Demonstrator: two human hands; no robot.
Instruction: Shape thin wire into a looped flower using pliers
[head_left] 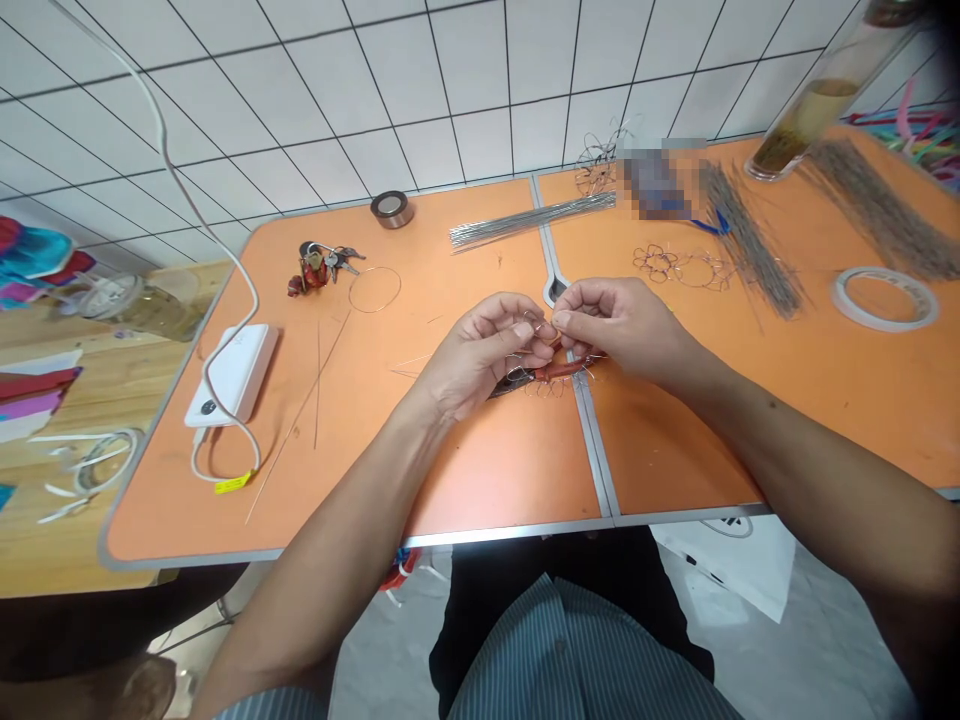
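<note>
My left hand pinches a thin looped wire between thumb and fingers, above the middle of the orange table. Close against it, my right hand is closed, thumb and forefinger pressed together at the same wire. The exact shape of the wire is partly hidden by my fingers. Just under both hands lie red-handled pliers, their dark jaws pointing left. Fine wire loops show around the pliers.
Straight wires lie in a bundle behind my hands. Shaped wire flowers and a tape ring are to the right. Keys, a tape roll and a white power bank with its cable stand left. A metal seam crosses the table.
</note>
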